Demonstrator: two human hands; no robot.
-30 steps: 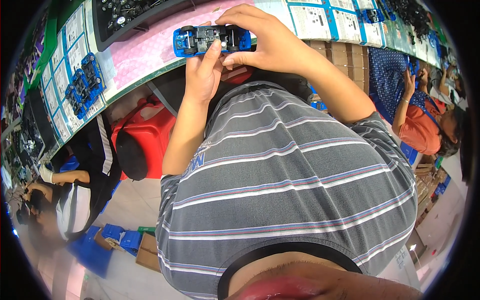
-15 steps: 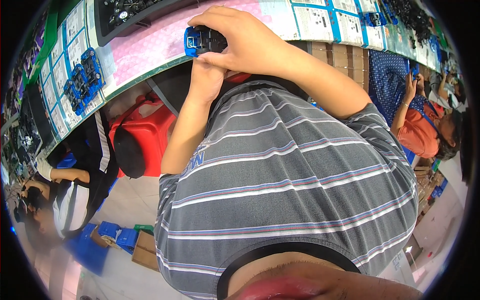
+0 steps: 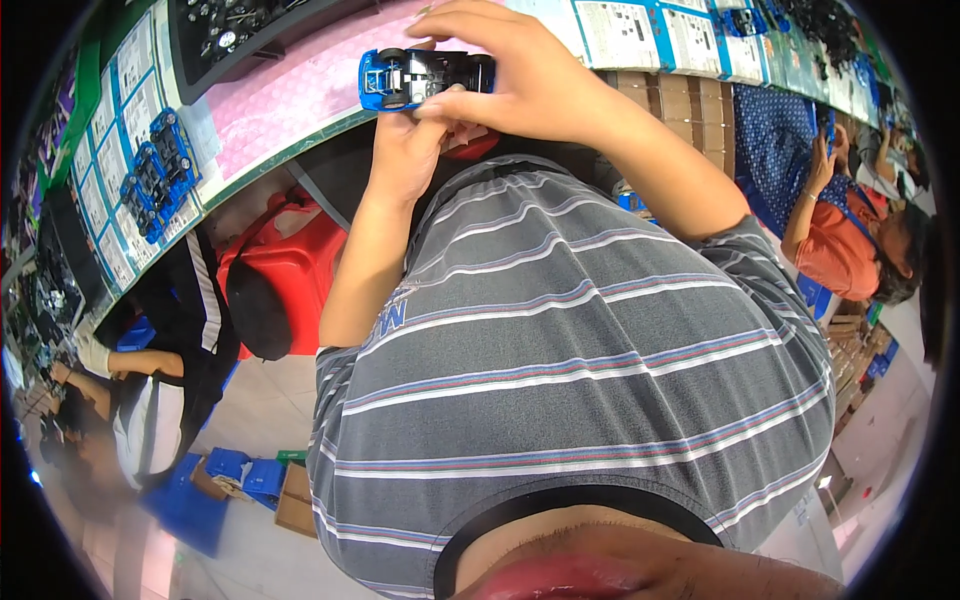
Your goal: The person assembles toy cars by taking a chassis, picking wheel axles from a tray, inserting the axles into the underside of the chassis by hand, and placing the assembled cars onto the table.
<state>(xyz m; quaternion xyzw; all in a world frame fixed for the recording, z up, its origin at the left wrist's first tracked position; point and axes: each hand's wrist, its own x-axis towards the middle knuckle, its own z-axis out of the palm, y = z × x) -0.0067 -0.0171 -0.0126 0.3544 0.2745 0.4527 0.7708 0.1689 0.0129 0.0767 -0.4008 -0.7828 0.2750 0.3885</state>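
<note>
A blue toy car [image 3: 425,75] lies underside up between my hands, over the near edge of the bench, its black chassis and wheels showing. My right hand [image 3: 520,75] grips its right end, the thumb across the near side and the fingers reaching over the far side. From below, my left hand [image 3: 408,145] holds the car against its palm; most of its fingers are hidden under the car and behind the right thumb.
Several blue toy cars [image 3: 160,175] stand on printed sheets to the left. A black tray [image 3: 270,35] of dark parts sits at the back on the pink mat [image 3: 260,110]. A red stool [image 3: 290,265] is below the bench. Co-workers sit at both sides, one in an orange top [image 3: 835,255].
My right hand has slid to the right along the car, so more of its underside shows. The car has shifted slightly left and up in view.
</note>
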